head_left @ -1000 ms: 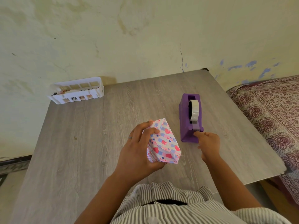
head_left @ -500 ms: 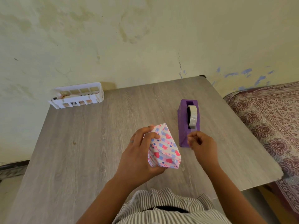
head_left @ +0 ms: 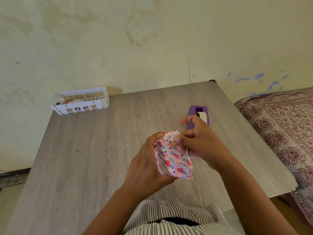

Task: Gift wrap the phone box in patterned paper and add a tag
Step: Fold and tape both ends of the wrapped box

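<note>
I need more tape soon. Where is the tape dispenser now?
In the head view the purple tape dispenser stands on the table, right of centre, just behind the right hand.

Left hand [head_left: 145, 168] gripping, right hand [head_left: 201, 141] pinching (forefinger raised), touching

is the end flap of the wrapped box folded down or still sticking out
Folded down: the pointed flap lies flat on the wrapped box, held by the left hand, while the right hand presses its tip. Tape there: cannot tell.
</note>
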Tool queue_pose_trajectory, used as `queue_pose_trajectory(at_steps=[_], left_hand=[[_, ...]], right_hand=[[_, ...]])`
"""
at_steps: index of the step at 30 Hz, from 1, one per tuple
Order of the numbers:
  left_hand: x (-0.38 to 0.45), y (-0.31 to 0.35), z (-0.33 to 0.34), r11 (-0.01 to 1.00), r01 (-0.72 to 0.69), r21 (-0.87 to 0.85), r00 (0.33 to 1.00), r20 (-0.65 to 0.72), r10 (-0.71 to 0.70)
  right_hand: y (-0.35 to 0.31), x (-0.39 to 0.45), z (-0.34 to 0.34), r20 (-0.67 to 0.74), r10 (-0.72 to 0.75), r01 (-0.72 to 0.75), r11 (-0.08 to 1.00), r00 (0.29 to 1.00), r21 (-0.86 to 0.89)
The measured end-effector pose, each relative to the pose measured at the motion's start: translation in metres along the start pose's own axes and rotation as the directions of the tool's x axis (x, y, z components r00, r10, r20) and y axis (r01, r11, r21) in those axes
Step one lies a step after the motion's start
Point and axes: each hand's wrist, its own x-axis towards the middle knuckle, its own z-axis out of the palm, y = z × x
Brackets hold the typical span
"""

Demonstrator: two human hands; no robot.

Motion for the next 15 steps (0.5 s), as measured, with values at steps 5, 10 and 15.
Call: queue_pose_trajectory(at_steps=[5,10,15], left_hand=[[0.001,-0.003,0.001,1.0,0.009,0.0,0.996,0.089,-0.009],[0.001,-0.004,0.003,0.998,-0.003,0.07,0.994,0.11,-0.004],[-0.001,-0.002,0.008,0.989,-0.069,0.133,0.996,-0.043,0.075]], right_hand=[[-0.002,0.009,0.002,0.171,0.079,-0.083,0.996,0.982,0.019],[-0.002,0.015,0.004,0.15,0.11,-0.117,0.992,0.983,0.037],[-0.003,0.018,0.009,0.022,0.121,-0.119,0.988,0.992,-0.1]])
